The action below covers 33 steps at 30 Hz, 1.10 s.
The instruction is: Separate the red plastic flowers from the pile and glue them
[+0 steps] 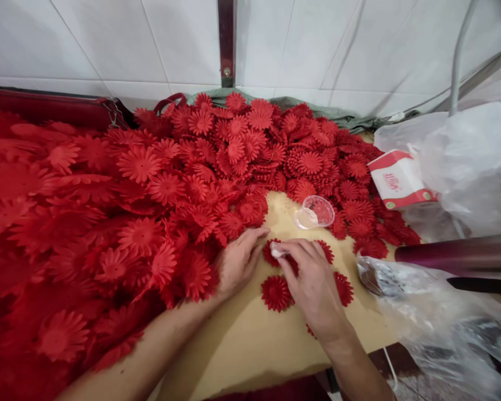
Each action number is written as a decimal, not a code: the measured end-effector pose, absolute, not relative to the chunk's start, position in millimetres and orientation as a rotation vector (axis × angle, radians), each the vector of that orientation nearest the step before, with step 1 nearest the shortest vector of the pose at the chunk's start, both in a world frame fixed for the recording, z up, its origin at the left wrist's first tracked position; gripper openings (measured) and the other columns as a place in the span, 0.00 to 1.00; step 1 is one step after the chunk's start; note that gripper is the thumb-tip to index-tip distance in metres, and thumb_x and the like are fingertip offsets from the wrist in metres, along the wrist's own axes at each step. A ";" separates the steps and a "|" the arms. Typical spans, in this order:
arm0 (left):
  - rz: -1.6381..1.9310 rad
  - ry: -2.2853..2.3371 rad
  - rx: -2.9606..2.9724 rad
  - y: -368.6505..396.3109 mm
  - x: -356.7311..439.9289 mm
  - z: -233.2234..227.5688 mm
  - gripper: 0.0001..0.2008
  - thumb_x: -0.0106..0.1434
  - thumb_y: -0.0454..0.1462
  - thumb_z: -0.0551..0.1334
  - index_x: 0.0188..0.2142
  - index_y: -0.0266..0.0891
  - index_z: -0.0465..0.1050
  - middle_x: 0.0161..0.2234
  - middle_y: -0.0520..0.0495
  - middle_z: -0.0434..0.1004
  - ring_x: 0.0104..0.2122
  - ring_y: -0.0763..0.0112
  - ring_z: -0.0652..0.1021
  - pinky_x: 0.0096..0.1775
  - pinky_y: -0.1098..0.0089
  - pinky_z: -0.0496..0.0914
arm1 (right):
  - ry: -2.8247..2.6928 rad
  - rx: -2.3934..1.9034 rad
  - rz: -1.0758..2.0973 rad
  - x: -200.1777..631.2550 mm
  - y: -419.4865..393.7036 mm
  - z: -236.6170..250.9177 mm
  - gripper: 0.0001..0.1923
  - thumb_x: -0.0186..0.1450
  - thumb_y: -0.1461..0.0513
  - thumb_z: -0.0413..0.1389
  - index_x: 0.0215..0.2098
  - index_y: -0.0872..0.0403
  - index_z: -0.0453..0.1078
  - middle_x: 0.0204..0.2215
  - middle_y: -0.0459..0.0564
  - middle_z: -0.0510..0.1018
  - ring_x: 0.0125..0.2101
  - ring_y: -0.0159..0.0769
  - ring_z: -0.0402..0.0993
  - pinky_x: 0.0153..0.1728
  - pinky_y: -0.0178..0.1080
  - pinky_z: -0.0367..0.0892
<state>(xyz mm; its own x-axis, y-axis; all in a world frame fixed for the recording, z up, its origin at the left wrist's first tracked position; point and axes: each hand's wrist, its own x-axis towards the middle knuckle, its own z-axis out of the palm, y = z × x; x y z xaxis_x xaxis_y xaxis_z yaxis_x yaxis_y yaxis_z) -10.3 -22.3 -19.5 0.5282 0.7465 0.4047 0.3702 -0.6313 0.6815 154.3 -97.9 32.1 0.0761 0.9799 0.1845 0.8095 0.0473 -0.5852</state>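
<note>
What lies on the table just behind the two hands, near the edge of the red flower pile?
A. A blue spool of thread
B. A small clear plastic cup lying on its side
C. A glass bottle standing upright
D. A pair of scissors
B: a small clear plastic cup lies tipped on the table, just beyond the right hand and left hand, beside the red flower pile.

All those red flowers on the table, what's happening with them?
A person sits at a tan table heaped with flat red fabric flowers. The left hand rests at the edge of the heap, touching a flower lying on the bare table. The right hand pinches a small white piece over that same flower. A few loose flowers lie around the hands, and a small clear cup sits just beyond. Plastic bags and a red-and-white box are on the right.
</note>
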 end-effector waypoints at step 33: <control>0.879 0.884 2.212 -18.9 -15.5 -21.7 0.19 0.68 0.28 0.55 0.57 0.40 0.68 0.54 0.43 0.80 0.55 0.66 0.79 0.59 0.64 0.73 | -1.613 -1.770 0.422 187.5 -177.6 52.9 0.10 0.71 0.62 0.58 0.49 0.43 0.75 0.46 0.45 0.80 0.47 0.35 0.76 0.48 0.40 0.72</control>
<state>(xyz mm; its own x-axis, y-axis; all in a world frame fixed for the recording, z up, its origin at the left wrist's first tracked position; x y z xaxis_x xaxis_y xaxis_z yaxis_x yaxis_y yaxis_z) -15.5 -18.9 -21.7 0.5603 0.7494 0.3527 0.3567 -0.6026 0.7138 187.5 -177.6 52.9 0.1733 0.9622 0.2099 0.7358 0.0151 -0.6770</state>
